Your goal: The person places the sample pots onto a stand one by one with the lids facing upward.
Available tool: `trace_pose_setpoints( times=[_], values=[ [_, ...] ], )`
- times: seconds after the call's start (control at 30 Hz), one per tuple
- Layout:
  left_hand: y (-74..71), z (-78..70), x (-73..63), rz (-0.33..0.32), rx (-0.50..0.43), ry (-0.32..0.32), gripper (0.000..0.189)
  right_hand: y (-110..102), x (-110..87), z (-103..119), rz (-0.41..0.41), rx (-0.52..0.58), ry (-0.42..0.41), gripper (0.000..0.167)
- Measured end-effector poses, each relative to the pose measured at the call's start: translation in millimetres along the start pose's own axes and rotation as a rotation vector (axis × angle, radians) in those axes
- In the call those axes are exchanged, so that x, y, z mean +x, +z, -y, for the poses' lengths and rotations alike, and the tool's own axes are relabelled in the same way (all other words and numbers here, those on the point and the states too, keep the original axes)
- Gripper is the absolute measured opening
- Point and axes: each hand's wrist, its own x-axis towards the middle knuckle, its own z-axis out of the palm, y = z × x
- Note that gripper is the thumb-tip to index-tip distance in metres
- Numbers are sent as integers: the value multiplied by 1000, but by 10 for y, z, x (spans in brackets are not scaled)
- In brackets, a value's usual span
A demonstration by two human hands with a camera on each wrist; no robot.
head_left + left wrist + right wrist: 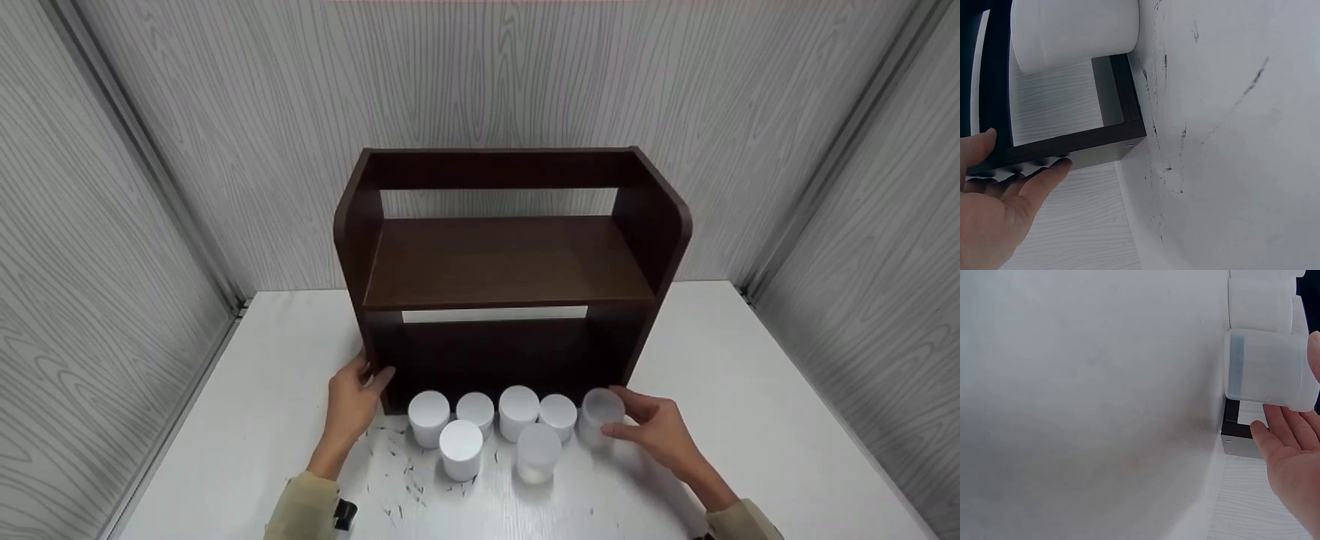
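My left hand [351, 397] grips the left side panel of a dark brown two-tier shelf [510, 262], thumb inside its front edge and fingers outside, as the left wrist view also shows. At the shelf's lower right corner, my right hand [660, 431] holds a translucent jar [602, 418] between thumb and fingers. In the right wrist view this frosted jar [1266, 365] has the thumb over its far end and the fingers partly hidden behind it. Several white-lidded jars [429, 418] line the shelf's front foot. A white jar [461, 450] and another translucent jar [538, 454] stand nearer me.
The shelf and jars stand on a white table [285, 360] with dark scuff marks [1252, 84] in front of the shelf's left side. Grey wood-grain walls [480, 75] enclose the table at the back and both sides.
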Motion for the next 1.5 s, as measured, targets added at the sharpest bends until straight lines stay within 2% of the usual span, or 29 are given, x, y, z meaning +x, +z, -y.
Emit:
trace_pose_setpoints(
  times=[0.27, 0.57, 1.03, 1.27, 1.5],
  values=[
    [2, -48, 11, -1, -9, -4, 53, -44, -10, 122, -11, -23, 35, 65],
    [-7, -69, 25, -10, 1, -10, 52, -93, -13, 393, -18, -30, 14, 65],
    [-33, -119, 67, -29, -5, 0, 49, -17, -44, 929, 20, -53, -23, 69],
    [-26, -125, 71, -56, -1, -11, 46, 78, -40, 1224, 52, -35, -60, 70],
    [-17, -154, 81, -47, 5, -22, 50, 182, -26, 1530, 59, -48, -79, 67]
  ],
)
